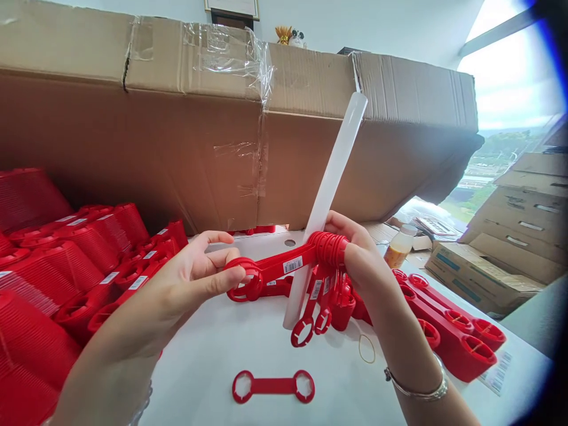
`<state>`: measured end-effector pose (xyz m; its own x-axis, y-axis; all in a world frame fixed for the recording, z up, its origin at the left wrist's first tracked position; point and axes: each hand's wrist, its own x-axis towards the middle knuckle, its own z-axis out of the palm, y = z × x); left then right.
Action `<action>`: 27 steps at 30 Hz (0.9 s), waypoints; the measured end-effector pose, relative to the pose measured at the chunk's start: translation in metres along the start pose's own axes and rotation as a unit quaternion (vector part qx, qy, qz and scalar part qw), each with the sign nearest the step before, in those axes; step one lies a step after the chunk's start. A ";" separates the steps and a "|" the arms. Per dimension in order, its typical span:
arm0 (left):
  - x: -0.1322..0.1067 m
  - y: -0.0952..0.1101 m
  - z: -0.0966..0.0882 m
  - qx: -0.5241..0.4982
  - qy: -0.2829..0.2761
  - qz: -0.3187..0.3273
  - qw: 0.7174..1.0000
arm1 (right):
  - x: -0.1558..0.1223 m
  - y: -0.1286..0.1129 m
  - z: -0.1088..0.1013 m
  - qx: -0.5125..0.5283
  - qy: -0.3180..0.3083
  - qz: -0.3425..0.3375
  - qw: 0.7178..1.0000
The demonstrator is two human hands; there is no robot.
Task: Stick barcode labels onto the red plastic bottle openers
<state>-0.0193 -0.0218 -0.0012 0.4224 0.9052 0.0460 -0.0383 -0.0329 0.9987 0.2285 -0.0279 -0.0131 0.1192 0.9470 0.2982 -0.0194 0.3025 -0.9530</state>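
Observation:
My left hand pinches the ring ends of a few red plastic double-ring strips between thumb and fingers. Their other ends meet a bunch of red rings, which my right hand grips. Slanting up past the bunch is a white tube. Whether the rings go around it or lie against it I cannot tell. More strips with barcode labels hang fanned out below my right hand. A single red strip with two rings lies flat on the white table.
Stacked red strips pile up on the left. Bundled strips lie on the right, near a rubber band. A large taped cardboard box spans the back. A bottle and cartons stand at the right.

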 end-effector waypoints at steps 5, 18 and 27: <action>-0.001 -0.002 -0.001 0.033 -0.012 -0.002 0.999 | 0.003 0.001 -0.004 -0.004 -0.016 0.003 1.000; -0.010 0.007 0.008 0.029 0.039 0.020 0.999 | -0.002 -0.001 -0.004 -0.030 -0.133 0.039 0.990; -0.003 0.001 0.005 0.266 0.165 0.115 0.943 | 0.000 0.013 0.001 -0.032 -0.164 0.005 0.986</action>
<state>-0.0160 -0.0264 -0.0004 0.1497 0.9276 0.3423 0.4022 -0.3734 0.8359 0.2277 -0.0235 -0.0254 -0.2080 0.9370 0.2805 0.0448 0.2956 -0.9542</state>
